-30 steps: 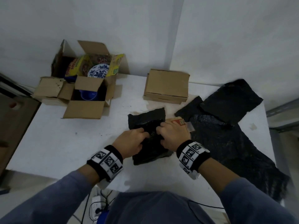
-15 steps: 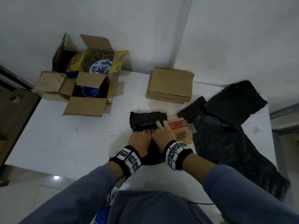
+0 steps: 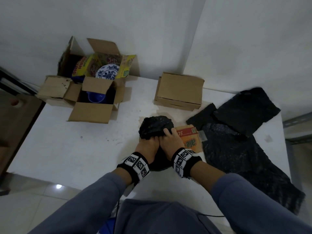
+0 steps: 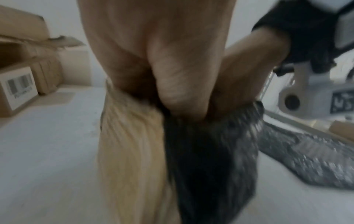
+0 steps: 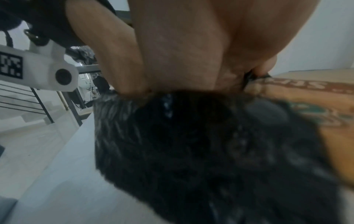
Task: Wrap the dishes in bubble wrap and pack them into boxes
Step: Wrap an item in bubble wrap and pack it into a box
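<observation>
Black bubble wrap bundle [image 3: 156,126] bunched under both hands' grip.

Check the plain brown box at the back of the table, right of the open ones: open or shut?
Shut. In the head view the brown box has its top flat and closed, no flaps raised, unlike the open box left of it.

Left hand [image 3: 148,147] and right hand [image 3: 170,141] side by side, fingers curled, wrists banded, forearms converging.
</observation>
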`<state>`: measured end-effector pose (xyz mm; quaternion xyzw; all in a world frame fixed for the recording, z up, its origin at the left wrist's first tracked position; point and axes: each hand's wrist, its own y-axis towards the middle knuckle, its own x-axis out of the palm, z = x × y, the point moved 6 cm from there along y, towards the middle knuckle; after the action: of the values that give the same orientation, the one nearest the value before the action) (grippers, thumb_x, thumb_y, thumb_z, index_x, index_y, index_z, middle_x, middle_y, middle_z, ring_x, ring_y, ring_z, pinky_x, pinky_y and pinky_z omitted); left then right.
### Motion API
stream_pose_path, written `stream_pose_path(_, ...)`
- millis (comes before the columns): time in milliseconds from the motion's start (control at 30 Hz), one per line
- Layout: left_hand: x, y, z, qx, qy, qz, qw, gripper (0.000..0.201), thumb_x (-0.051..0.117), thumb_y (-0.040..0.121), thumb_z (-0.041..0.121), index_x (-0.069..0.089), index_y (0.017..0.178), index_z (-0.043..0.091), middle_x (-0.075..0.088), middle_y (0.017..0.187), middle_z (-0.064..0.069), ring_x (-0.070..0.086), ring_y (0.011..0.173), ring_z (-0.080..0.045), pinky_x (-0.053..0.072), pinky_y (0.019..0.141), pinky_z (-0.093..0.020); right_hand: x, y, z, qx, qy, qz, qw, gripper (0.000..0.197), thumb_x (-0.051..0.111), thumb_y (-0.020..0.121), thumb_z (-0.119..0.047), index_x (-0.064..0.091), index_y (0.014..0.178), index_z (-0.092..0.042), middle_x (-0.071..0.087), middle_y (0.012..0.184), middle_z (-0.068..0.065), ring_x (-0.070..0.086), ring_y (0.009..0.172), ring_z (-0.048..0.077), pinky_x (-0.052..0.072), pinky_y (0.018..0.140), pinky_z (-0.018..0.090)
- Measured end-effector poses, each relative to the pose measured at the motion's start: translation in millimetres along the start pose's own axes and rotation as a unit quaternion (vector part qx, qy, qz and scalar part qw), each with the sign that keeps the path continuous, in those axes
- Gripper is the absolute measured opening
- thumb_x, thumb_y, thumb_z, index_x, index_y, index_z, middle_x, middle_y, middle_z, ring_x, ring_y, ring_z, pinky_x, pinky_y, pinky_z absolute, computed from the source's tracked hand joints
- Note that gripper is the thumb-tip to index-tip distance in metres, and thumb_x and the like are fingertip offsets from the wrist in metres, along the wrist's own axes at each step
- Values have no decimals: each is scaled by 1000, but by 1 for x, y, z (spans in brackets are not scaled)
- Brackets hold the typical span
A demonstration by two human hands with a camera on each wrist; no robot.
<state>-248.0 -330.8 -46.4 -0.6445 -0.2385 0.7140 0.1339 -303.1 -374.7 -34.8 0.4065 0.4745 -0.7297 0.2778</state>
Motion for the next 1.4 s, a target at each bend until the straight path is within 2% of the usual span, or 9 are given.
stream_pose_path(100, -11, 3, -6, 24, -81, -39, 996, 32, 55, 87, 6, 57, 119, 2, 64, 114, -18, 66, 98, -34, 56, 83, -40, 2, 3, -1, -22, 2, -17, 1000, 25, 52, 92, -30, 62, 113, -19, 64, 111, -2, 35, 121, 27, 28, 99, 41)
stream_pose_path(333, -26, 0, 7, -2, -190, 63, 980, 52, 66, 79, 33, 51, 124, 10, 60, 117, -12, 63, 103, -34, 54, 87, -45, -7, -9, 13, -67, 93, -23, 993, 30, 51, 93, -24, 61, 119, -12, 59, 121, 8, 44, 117, 27, 30, 101, 38)
stream_pose_path(467, -16, 1, 19, 1, -166, 77, 983, 58, 66, 80, 30, 45, 132, 15, 56, 122, -7, 62, 106, -32, 54, 82, -42, -10, -31, 27, -51, 146, 94, 984, 25, 62, 79, -18, 68, 103, -13, 61, 106, 7, 51, 104, 29, 39, 87, 40)
stream_pose_path(533, -9, 3, 20, -1, -118, 62, 991, 56, 65, 82, 29, 45, 134, 17, 53, 123, -6, 60, 109, -30, 53, 80, -40, -10, -41, 42, -15, 206, 182, 961, 18, 67, 66, -10, 66, 84, -14, 59, 89, 7, 54, 86, 29, 43, 71, 41)
stream_pose_path(600, -4, 8, 21, 9, -79, 42, 996, 62, 67, 81, 29, 43, 138, 22, 50, 126, -6, 59, 108, -32, 53, 77, -41, 0, -48, 57, 35, 277, 220, 935, 18, 66, 68, -11, 63, 85, -14, 55, 89, 6, 53, 81, 28, 43, 68, 39)
stream_pose_path(867, -1, 30, 36, 22, 27, 6, 999, 30, 47, 95, 22, 58, 122, 11, 62, 117, -12, 58, 106, -32, 48, 88, -39, 25, -45, 63, 76, 351, 138, 923, 40, 65, 69, -27, 56, 106, -14, 51, 101, 7, 52, 89, 34, 42, 77, 38)
stream_pose_path(1067, 5, 33, 38, 0, 37, 42, 998, 45, 45, 94, 35, 49, 134, 14, 53, 133, -13, 46, 123, -34, 33, 109, -46, 31, -44, 63, 94, 388, 122, 909, 42, 64, 74, -29, 52, 113, -16, 47, 108, 6, 52, 96, 32, 35, 72, 31)
stream_pose_path(1267, -13, 25, 27, 96, -86, -45, 991, 32, 51, 92, 30, 59, 118, 13, 67, 106, -11, 64, 93, -29, 54, 87, -41, 27, -45, 65, 85, 385, 109, 913, 40, 66, 77, -27, 52, 112, -14, 47, 110, 6, 52, 97, 32, 28, 70, 28)
stream_pose_path(1400, -28, 12, 21, 68, -68, 1, 995, 34, 59, 86, 22, 61, 119, 18, 64, 110, -8, 66, 94, -32, 57, 78, -42, 27, -46, 64, 87, 390, 107, 910, 39, 67, 78, -26, 52, 111, -14, 47, 111, 7, 53, 97, 33, 29, 71, 28)
